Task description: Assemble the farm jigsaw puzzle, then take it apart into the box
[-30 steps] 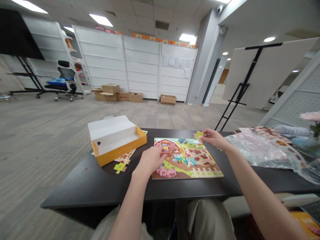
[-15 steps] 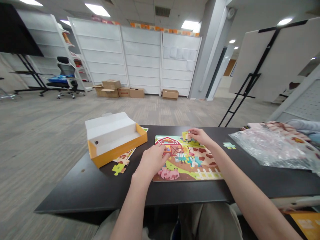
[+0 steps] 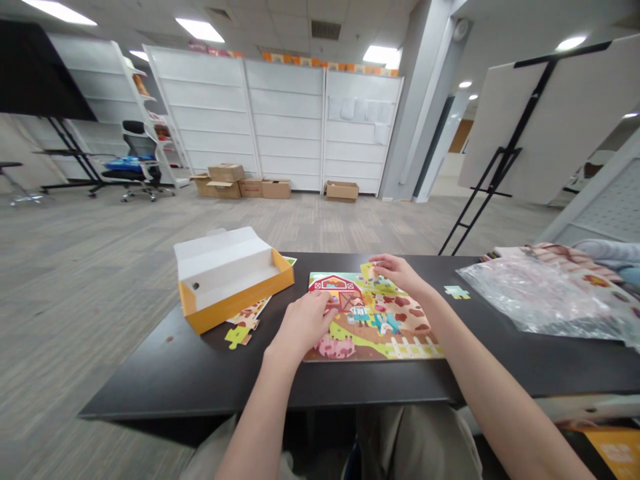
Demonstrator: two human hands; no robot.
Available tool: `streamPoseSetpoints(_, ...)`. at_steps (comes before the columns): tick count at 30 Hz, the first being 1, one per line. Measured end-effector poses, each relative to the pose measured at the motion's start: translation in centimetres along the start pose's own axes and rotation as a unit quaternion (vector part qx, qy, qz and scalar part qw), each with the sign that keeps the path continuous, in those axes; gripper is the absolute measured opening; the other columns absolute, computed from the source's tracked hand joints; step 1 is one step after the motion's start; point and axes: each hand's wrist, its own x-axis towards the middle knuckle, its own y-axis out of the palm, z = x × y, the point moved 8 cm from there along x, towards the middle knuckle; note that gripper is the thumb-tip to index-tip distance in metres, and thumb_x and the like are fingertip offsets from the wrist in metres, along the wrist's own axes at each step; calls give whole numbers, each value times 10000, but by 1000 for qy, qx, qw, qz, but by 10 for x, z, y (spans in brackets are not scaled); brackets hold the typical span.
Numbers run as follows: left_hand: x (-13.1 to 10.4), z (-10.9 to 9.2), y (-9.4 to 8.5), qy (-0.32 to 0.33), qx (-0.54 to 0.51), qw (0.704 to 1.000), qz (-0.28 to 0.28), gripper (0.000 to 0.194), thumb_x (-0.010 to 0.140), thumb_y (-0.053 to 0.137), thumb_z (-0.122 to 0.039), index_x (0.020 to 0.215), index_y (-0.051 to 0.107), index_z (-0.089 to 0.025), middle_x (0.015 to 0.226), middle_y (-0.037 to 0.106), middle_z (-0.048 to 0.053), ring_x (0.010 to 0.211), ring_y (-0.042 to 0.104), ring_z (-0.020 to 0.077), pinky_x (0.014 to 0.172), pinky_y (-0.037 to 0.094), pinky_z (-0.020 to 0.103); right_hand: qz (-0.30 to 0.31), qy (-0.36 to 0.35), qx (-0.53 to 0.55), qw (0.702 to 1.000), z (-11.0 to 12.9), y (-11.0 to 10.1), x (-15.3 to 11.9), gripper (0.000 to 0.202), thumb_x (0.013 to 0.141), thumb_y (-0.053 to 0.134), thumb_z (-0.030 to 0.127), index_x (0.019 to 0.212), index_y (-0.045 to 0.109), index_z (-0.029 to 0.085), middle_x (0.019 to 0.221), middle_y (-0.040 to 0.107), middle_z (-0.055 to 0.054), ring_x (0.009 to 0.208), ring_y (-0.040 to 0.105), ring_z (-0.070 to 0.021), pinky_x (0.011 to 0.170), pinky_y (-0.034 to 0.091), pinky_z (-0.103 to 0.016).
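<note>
A farm-scene jigsaw puzzle (image 3: 370, 333) with a red barn, a pink pig and a white fence lies on the dark table. On its left part rests my left hand (image 3: 310, 319), fingers spread flat over the barn. My right hand (image 3: 395, 270) pinches a yellow-green puzzle piece (image 3: 367, 271) at the puzzle's upper edge; the piece looks slightly tilted. The area under my right hand is partly hidden. A loose pale-blue puzzle piece (image 3: 457, 292) lies to the right of the puzzle, and a green puzzle piece (image 3: 237, 335) lies to the left.
An open yellow box (image 3: 240, 302) with a white inside stands on the table's (image 3: 150, 373) left, over more puzzle parts. Clear plastic packaging (image 3: 540, 293) and folded cloths (image 3: 565, 255) occupy the right side. Beyond the table stands an easel board (image 3: 545, 127).
The right hand and its puzzle piece have shifted slightly left along the puzzle's upper edge. The left hand stays on the puzzle. The camera view has moved a little.
</note>
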Motion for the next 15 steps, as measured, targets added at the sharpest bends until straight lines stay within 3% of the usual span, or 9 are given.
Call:
streamPoseSetpoints(4, 3, 1, -1, -8, -129, 991, -29, 254, 955, 532, -345, 1152, 645, -233, 1122, 732, 68, 1026, 691, 236, 875, 538, 326, 128, -10, 43, 991, 24, 34, -14, 437, 818, 715, 385, 1203, 586, 224, 845, 705, -9, 710, 645, -149, 606, 483, -257)
streamPoseSetpoints(8, 7, -4, 7, 22, -287, 957, -46, 315, 937, 555, -293, 1241, 592, -219, 1091, 730, 69, 972, 711, 201, 839, 572, 306, 203, -15, 92, 975, 38, 63, -27, 398, 787, 776, 347, 1105, 569, 224, 871, 720, -12, 764, 669, -150, 684, 526, -275)
streamPoseSetpoints(11, 7, -6, 12, 35, -348, 937, -17, 370, 897, 578, -233, 1265, 578, -196, 978, 718, 50, 758, 712, 153, 685, 574, 264, 218, -26, 123, 968, 48, 76, -33, 372, 760, 810, 338, 1027, 581, 218, 893, 718, -17, 809, 682, -158, 732, 548, -294)
streamPoseSetpoints(15, 2, 13, 4, 7, -362, 932, 12, 359, 855, 610, -252, 1204, 619, -174, 892, 691, 27, 683, 694, 132, 625, 544, 235, 162, -27, 106, 981, 51, 72, -31, 330, 793, 776, 408, 995, 607, 209, 899, 716, -34, 823, 694, -172, 734, 562, -307)
